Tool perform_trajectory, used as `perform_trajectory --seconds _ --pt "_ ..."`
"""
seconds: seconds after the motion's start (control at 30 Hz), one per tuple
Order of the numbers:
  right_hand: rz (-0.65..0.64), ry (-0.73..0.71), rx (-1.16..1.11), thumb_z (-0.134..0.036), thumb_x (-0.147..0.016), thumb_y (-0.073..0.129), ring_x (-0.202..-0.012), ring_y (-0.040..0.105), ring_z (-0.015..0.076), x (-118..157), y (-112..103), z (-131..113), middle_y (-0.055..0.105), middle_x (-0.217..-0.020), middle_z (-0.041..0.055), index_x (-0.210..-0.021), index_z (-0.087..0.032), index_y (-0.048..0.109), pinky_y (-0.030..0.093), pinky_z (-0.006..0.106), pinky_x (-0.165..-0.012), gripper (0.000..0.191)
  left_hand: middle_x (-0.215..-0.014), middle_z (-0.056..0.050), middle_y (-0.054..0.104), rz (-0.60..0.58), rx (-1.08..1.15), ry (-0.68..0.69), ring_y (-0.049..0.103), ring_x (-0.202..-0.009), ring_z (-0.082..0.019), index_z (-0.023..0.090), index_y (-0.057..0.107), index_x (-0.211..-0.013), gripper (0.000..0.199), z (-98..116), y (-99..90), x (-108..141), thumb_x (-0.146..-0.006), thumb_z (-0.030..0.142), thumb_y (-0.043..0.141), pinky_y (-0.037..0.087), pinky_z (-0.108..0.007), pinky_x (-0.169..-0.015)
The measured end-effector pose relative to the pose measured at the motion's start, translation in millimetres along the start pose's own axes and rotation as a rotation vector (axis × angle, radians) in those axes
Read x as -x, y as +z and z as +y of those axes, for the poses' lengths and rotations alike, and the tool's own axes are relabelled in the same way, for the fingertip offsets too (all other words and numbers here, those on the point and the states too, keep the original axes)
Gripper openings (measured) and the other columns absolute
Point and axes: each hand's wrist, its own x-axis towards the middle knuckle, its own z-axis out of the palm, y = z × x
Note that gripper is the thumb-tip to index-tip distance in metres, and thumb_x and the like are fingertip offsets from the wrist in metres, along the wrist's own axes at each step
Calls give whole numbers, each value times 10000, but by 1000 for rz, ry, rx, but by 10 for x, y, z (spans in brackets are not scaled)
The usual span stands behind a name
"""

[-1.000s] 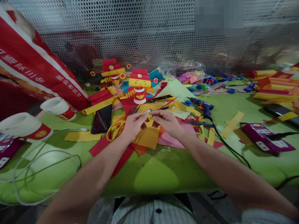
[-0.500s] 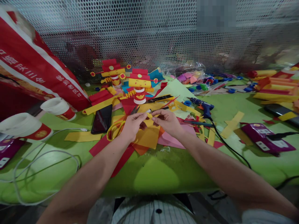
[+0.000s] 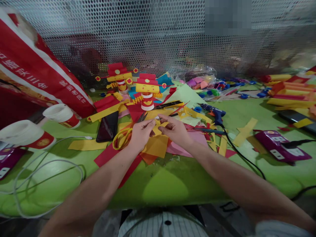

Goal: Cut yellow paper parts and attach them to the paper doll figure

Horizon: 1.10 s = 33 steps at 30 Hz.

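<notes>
the green table (image 3: 163, 187) is seen nearest, with a white cable (image 3: 46, 164) looped on its left part. above the middle of the table, the left hand (image 3: 140, 133) and the right hand (image 3: 175, 131) are brought close together, fingertips almost meeting. a small yellow paper piece (image 3: 156, 126) is pinched between them; the left thumb and forefinger are closed on its left end, and the right fingers are curled at its right end, though how firmly it is grasped there cannot be told. the piece is held just above a pile of orange, pink and red paper sheets (image 3: 158, 146) lying on the table. yellow-handled scissors (image 3: 122, 136) are lying just left of the left hand, beside a black phone (image 3: 108, 125). two white paper cups (image 3: 24, 133) are lying on their sides at the far left. to the right, a blue glue gun (image 3: 215, 114) is lying with its black cord trailing off the table edge, and a purple box (image 3: 281, 146) is set well apart. farther back, two red and yellow paper figures (image 3: 147, 90) are standing upright, a red banner (image 3: 37, 74) is leaning at the left, and a perforated metal screen (image 3: 158, 36) is closing off the rear.
</notes>
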Motion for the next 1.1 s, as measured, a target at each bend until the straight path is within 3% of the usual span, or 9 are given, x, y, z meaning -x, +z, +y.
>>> perform_trajectory --seconds 0.17,0.4,0.67,0.9,1.1 --pt "127 -107 442 -235 -701 640 -742 567 190 35 21 -29 591 -984 86 -1069 -232 634 459 339 -652 368 -618 18 645 -20 -112 79 501 -474 -84 199 736 -826 226 -58 5 8 -718 342 598 414 -213 -478" --pt "157 -152 535 -233 -755 554 -748 591 204 25 -5 15 666 -924 68 -947 -248 673 447 332 -650 226 -515 32 590 -84 -197 74 501 -481 -99 197 738 -840 244 -42 8 29 -738 352 579 417 -219 -493" --pt "116 -81 163 -241 -743 532 -641 597 147 10 -31 -13 699 -818 37 -826 -226 678 478 303 -625 168 -614 20 619 -81 -18 18 523 -456 -72 163 689 -763 156 -8 39 30 -672 277 633 421 -203 -465" --pt "112 155 -298 -384 -641 654 -540 598 118 -58 -8 0 636 -614 -10 -784 -190 647 506 290 -564 241 -611 27 601 -60 -14 -25 526 -443 -70 151 638 -812 168 6 30 16 -672 243 647 425 -202 -447" --pt "92 248 -431 -380 -596 692 -532 601 101 -61 1 -37 637 -642 -20 -768 -197 646 524 297 -595 255 -639 34 598 -20 -68 2 511 -437 -61 162 618 -780 134 -27 20 -14 -664 225 641 420 -202 -444"
